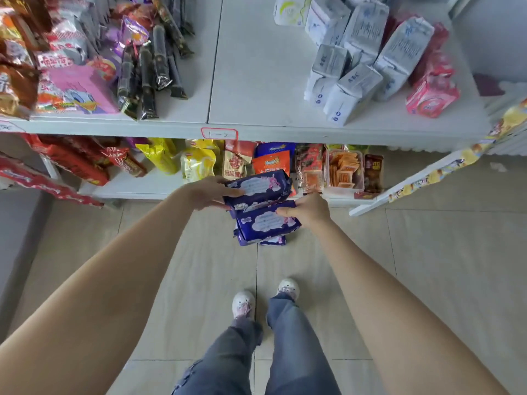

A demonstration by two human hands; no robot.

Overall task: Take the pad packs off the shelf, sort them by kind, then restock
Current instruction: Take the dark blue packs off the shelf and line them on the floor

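Observation:
I hold several dark blue pad packs in a loose stack in front of the lower shelf. My left hand [209,192] grips the top blue pad pack [261,185] from its left end. My right hand [306,209] grips the lower blue pad pack [266,225] from its right end; more blue packs show under it. On the white upper shelf [256,81] lie several white pad packs [350,89] tipped over at the right, with red-pink pad packs [432,92] beside them and a white-green pack [291,10] at the back.
Snack bags [71,84] and dark wrapped sticks [148,75] fill the upper shelf's left side. The lower shelf holds yellow, red and orange snack packs [199,161]. A label reading 1-2 [219,134] sits on the shelf edge. Tiled floor and my shoes [243,305] lie below.

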